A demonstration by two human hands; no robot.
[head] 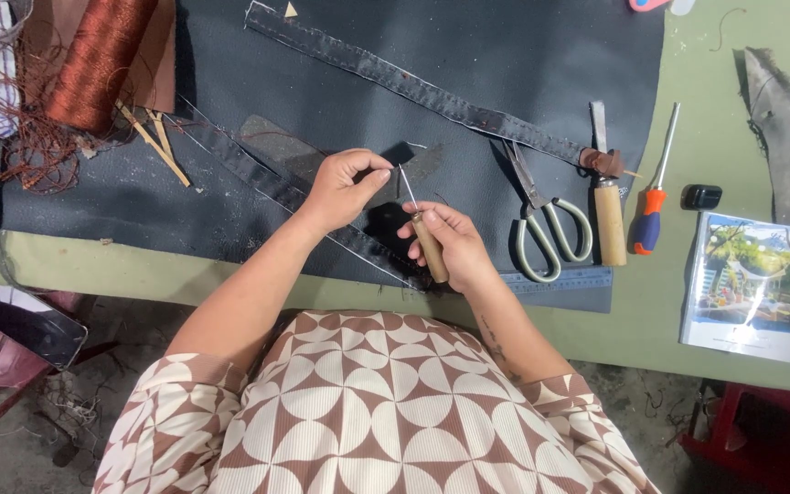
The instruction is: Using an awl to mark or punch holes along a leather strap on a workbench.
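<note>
At the mat's six o'clock edge, the right hand (454, 245) clasps a light, rigid wooden-handled steel awl (424, 236) by its handle; left hand (345, 187) pinches near its sharp tip.

Short-sleeved top, brown-and-cream petal pattern, ribbed fabric perhaps, bare forearms, no gloves
</note>
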